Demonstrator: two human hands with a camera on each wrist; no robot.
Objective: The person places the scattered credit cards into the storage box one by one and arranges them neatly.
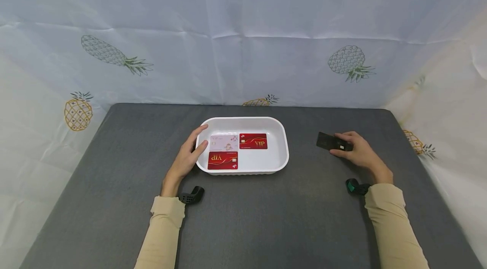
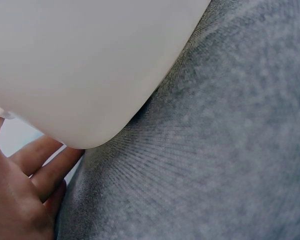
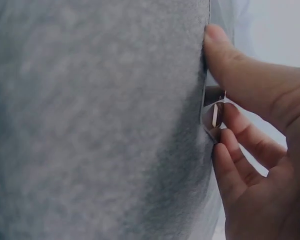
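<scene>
A white tray [image 1: 266,162] stands on the grey table, holding a pale pink card [image 1: 223,143] and two red VIP cards, one at the right [image 1: 253,141] and one at the front [image 1: 222,160]. My left hand [image 1: 186,157] grips the tray's left end, thumb over the rim; the left wrist view shows fingers [image 2: 50,172] against its outer wall. Off to the right, my right hand [image 1: 359,152] pinches a black card [image 1: 341,145] with a small chip, at the tabletop. A dark piece [image 1: 324,140] juts out left of it; whether this is a second card, I cannot tell.
The grey table [image 1: 243,218] ends at a hanging pineapple-print cloth [image 1: 243,66] behind, and similar cloth hangs at both sides. Black devices are strapped to my left wrist [image 1: 193,195] and right wrist [image 1: 357,187].
</scene>
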